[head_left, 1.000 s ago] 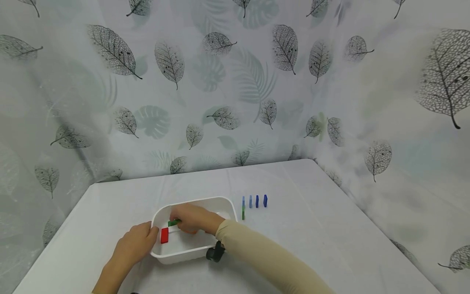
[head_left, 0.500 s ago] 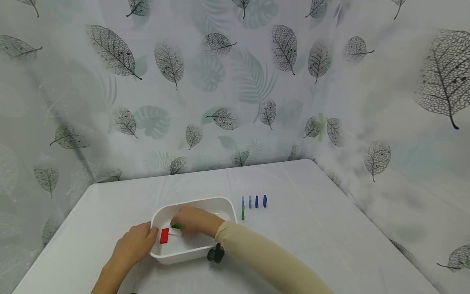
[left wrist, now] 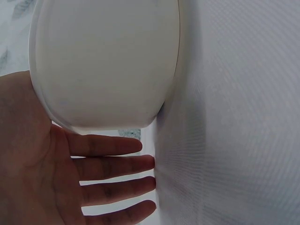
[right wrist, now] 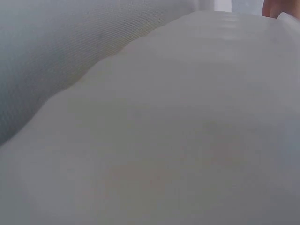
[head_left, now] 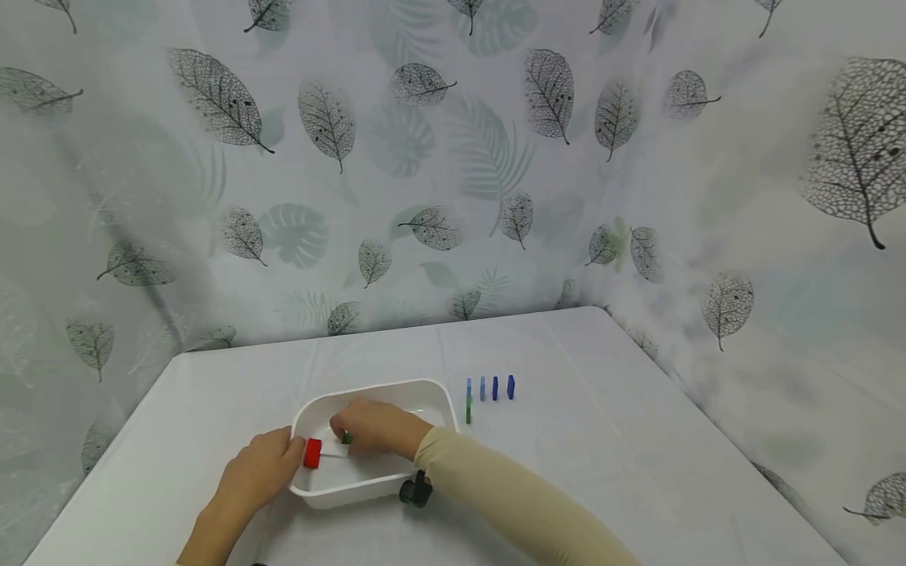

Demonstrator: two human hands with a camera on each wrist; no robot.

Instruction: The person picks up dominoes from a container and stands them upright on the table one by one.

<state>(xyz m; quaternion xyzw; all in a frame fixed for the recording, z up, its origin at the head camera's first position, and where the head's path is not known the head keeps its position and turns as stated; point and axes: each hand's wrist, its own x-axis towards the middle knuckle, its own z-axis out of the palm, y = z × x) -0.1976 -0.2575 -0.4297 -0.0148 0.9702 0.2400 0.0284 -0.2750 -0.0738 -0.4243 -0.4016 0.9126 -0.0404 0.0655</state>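
Observation:
Inside a white plastic basin (head_left: 368, 481), my right hand (head_left: 378, 427) pinches a green domino (head_left: 347, 438), mostly hidden under the fingers. A red domino (head_left: 312, 453) lies in the basin by its left wall, with a white domino (head_left: 334, 450) beside it. My left hand (head_left: 263, 464) rests against the basin's left end, thumb near the rim. In the left wrist view its fingers (left wrist: 112, 165) reach out straight along the outside of the basin. The right wrist view is filled by the basin's outer wall (right wrist: 178, 117).
Right of the basin, several blue dominoes (head_left: 495, 387) stand upright in a row on the white table (head_left: 602, 440). Another green domino (head_left: 468, 410) stands in front of the leftmost one. A leaf-patterned curtain (head_left: 453, 157) borders the table at the back and sides.
My right hand has shifted slightly right with the green domino, which now shows less. The red domino has slid a little left, and the white one beside it shows more. My left hand stays put.

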